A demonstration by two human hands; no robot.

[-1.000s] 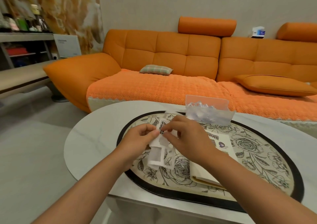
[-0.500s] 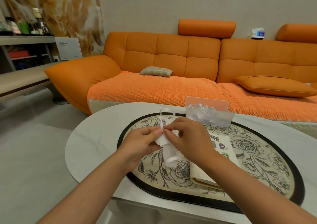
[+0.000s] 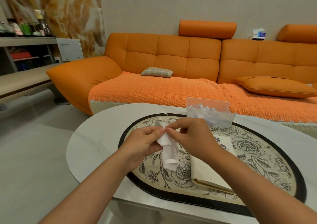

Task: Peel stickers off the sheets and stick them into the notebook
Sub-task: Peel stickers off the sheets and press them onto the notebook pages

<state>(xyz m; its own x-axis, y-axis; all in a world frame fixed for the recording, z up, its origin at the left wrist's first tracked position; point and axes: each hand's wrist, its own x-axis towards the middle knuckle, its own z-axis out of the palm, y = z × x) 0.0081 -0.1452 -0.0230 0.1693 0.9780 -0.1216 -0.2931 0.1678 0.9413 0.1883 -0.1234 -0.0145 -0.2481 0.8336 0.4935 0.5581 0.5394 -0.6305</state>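
A white sticker sheet, bent and partly cut out, hangs between my two hands above the floral mat. My left hand pinches its upper part from the left. My right hand pinches the same spot from the right, fingertips almost meeting. A cream notebook lies open on the mat under my right forearm, with a small purple sticker showing on its far page. Most of the notebook is hidden by my arm.
An oval floral mat with a black border lies on a white marble table. A clear plastic box of white paper scraps stands at the mat's far edge. A loose white curl of paper lies beside it. An orange sofa fills the background.
The sheet was flatter and wider a second ago; it is now folded narrower and hangs lower, and both hands have closed together on its top.
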